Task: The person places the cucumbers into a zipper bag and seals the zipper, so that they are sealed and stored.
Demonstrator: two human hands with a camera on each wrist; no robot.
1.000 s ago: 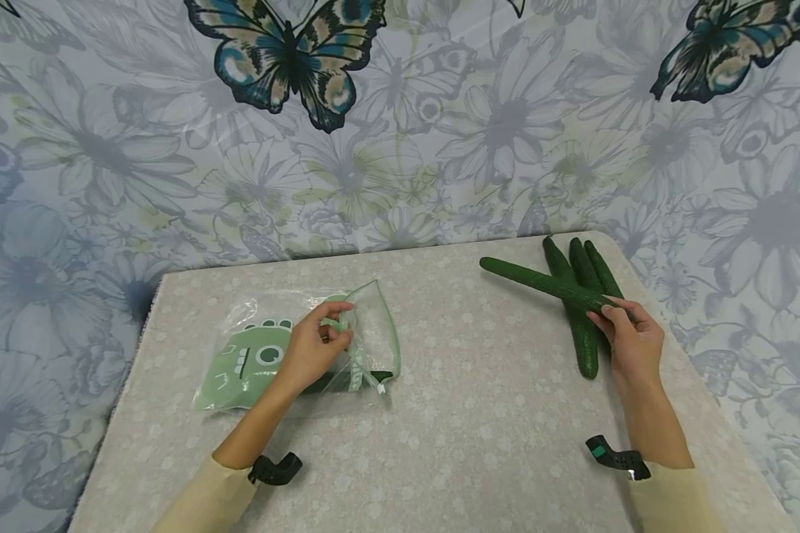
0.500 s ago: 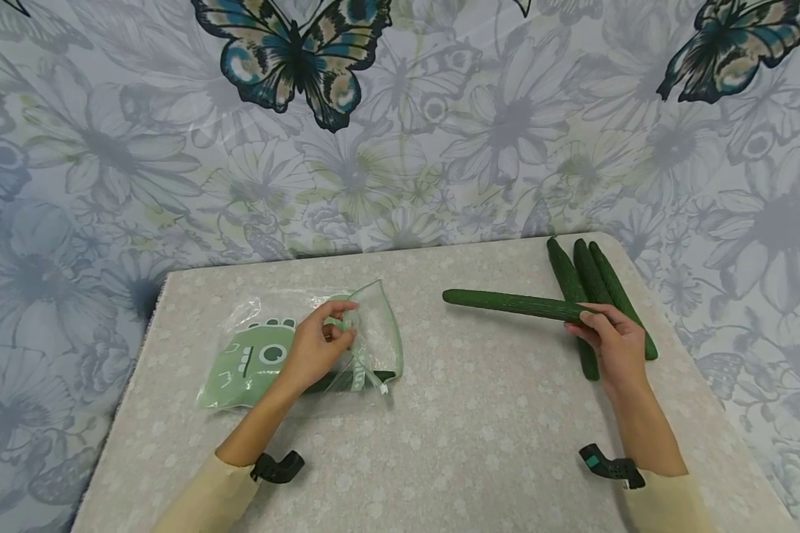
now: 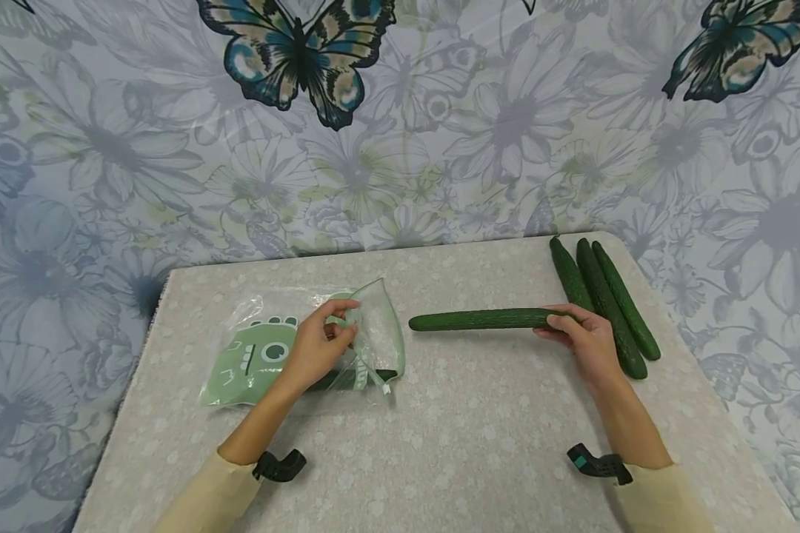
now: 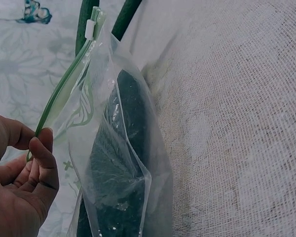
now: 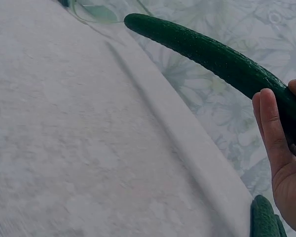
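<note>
In the head view, my left hand (image 3: 320, 344) pinches the green-edged mouth of a clear zip bag (image 3: 380, 318) printed with a green cartoon face. A cucumber (image 4: 130, 113) lies inside the bag, seen through the plastic in the left wrist view; its tip pokes toward the bag's mouth. My right hand (image 3: 587, 340) grips another cucumber (image 3: 480, 320) by its right end, thumb on the near side. That cucumber is held nearly level above the table, its free tip just right of the bag's mouth and apart from it. The white slider (image 4: 90, 29) sits at one end of the zip.
Several more cucumbers (image 3: 627, 300) lie side by side at the table's right back, partly behind my right hand. The table (image 3: 467, 437) has a pale patterned cloth. A butterfly-and-flower printed backdrop (image 3: 400, 148) stands along its back edge.
My right hand has carried its cucumber left, away from the other cucumbers, levelling it with the tip toward the bag. The left hand keeps its pinch on the bag's mouth.
</note>
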